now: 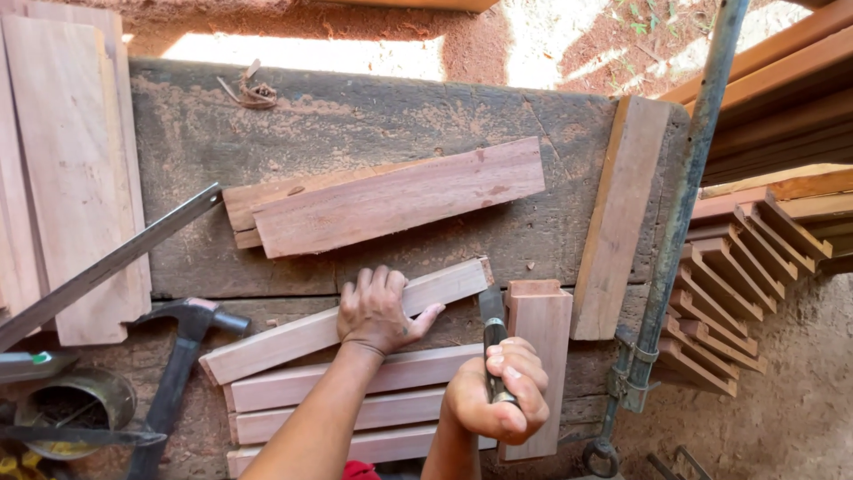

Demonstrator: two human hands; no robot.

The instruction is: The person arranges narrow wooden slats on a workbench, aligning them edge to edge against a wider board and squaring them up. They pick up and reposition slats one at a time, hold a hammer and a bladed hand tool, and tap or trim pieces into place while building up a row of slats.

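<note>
While the left hand (pixel 378 311) lies flat, fingers spread, on a pale wooden slat (pixel 342 322) tilted across the workbench (pixel 355 116), the right hand (pixel 499 396) is closed in a fist round the dark handle of a chisel (pixel 491 333). Blade points away from the body, tip at the slat's far end, close beside an upright block (pixel 536 356). Whether the edge touches wood, cannot tell.

More slats (pixel 346 400) stacked under the worked one, nearer the body. Two reddish boards (pixel 391 200) lie higher on the bench, well apart from the hands. Claw hammer (pixel 182 356) rests at left, unused; metal square (pixel 107 267) beyond it. Notched pieces (pixel 729 293) piled right of a grey pipe (pixel 684 196).

Judgement: clean paring here needs the flat hand pressing the slat hard down, thumb and fingers kept behind the edge's path. Light, shallow cuts along the grain look safest. Stacked slats could slide underfoot of the work; steady bearing matters.
</note>
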